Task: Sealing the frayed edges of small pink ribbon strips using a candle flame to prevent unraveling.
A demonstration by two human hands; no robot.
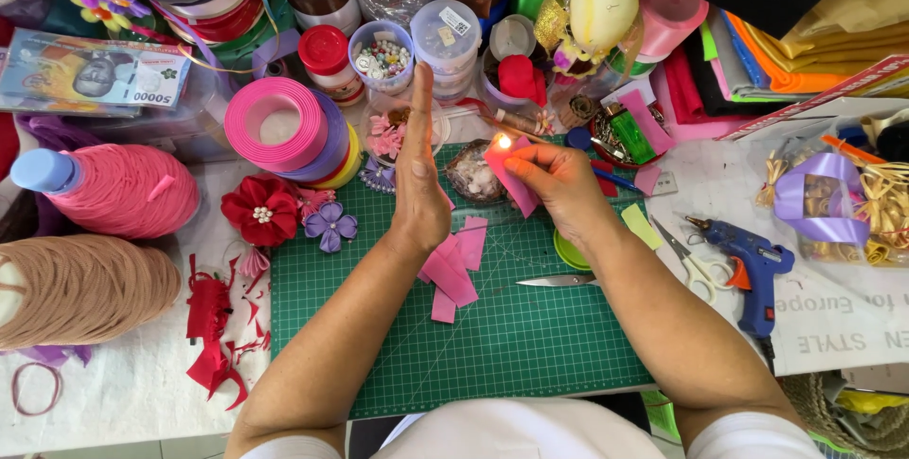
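Observation:
My left hand [419, 175] stands upright on its edge over the green cutting mat [530, 336], fingers straight and together, holding nothing. My right hand [559, 184] pinches a small pink ribbon piece [516, 184], whose top edge touches a small flame [504, 142]. The flat left hand stands just left of the flame. Several cut pink ribbon pieces [453, 270] lie on the mat below my left wrist. What feeds the flame is hidden by the ribbon and fingers.
Pink ribbon spool [284, 127], red fabric flower [260, 211], purple flower [330, 224] and yarn cones [114, 189] lie left. Scissors [686, 260] and a blue glue gun [753, 265] lie right. Jars of beads [382, 56] and ribbon rolls crowd the back.

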